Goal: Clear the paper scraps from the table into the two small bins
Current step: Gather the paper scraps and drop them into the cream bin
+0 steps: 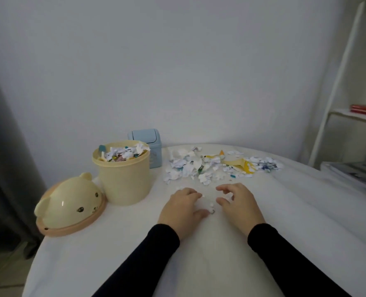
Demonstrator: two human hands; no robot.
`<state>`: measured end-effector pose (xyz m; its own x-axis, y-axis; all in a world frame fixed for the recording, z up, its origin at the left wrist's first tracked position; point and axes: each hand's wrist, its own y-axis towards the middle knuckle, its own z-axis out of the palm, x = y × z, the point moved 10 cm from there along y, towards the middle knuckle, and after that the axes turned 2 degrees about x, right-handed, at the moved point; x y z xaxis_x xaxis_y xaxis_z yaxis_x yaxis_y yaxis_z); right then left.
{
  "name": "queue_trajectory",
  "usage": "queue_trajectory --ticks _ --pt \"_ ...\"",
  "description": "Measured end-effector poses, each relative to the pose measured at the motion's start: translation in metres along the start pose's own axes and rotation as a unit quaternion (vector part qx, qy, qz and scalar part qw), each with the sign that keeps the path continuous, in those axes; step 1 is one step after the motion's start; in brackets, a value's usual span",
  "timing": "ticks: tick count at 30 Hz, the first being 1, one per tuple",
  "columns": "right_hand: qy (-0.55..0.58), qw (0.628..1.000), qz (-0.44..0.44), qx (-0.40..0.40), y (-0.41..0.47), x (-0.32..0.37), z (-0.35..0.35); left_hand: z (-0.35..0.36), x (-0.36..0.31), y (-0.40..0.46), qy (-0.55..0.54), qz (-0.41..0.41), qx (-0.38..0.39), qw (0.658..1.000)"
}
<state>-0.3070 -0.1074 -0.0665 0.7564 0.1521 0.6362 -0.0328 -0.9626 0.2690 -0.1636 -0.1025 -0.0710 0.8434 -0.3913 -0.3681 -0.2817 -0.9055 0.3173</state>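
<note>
Both hands are laid palm-down on the white table [199, 264], close together near its middle. The left hand [183, 209] is curled, its fingertips drawn round a few tiny white scraps [211, 205]; whether any scrap is actually pinched cannot be told, since the bits are very small and partly covered. The right hand [237, 202] is loosely curled, fingers arched over the cloth just beside the same scraps, and nothing can be seen held in it. Black sleeves [285, 254] are worn on both arms.

The main heap of paper scraps [210, 168], white with yellow and blue pieces mixed in, is spread along the far edge of the table, beyond the hands. To the left, the cream bin [125, 179] is seen uncovered and filled to the rim with scraps. Its bear-faced lid [70, 204] is set down on the table beside it, tilted. The small blue bin [149, 146] is placed just behind the cream one, its lid closed.

A white shelf [338, 103] is seen at the right.
</note>
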Motion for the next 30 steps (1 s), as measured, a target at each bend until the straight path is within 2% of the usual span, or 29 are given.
queue_trajectory --ticks 4,10,15,22,25,27,30 --pt "-0.055 0.996 0.064 0.026 -0.002 -0.031 -0.003 0.005 0.001 0.003 0.032 -0.046 0.000 0.998" --pt "-0.096 0.994 0.036 0.039 0.018 -0.033 0.002 0.001 -0.005 0.000 0.008 -0.033 -0.015 0.999" --pt "-0.137 0.987 0.024 0.075 0.031 -0.038 0.013 0.020 -0.016 0.000 0.045 -0.036 0.053 0.997" --pt "-0.067 0.994 -0.025 0.086 0.036 -0.027 0.013 0.009 -0.014 0.018 -0.070 -0.041 -0.021 0.996" --pt "-0.031 0.997 -0.022 0.065 0.036 -0.026 0.006 -0.014 -0.014 0.016 -0.033 -0.013 -0.069 0.997" --pt "0.008 0.999 -0.015 0.050 0.035 -0.028 0.000 -0.014 -0.012 0.013 0.020 -0.004 -0.053 0.998" --pt "0.026 0.999 -0.032 0.025 0.033 -0.024 -0.008 0.009 -0.002 0.007 0.053 -0.048 0.033 0.997"
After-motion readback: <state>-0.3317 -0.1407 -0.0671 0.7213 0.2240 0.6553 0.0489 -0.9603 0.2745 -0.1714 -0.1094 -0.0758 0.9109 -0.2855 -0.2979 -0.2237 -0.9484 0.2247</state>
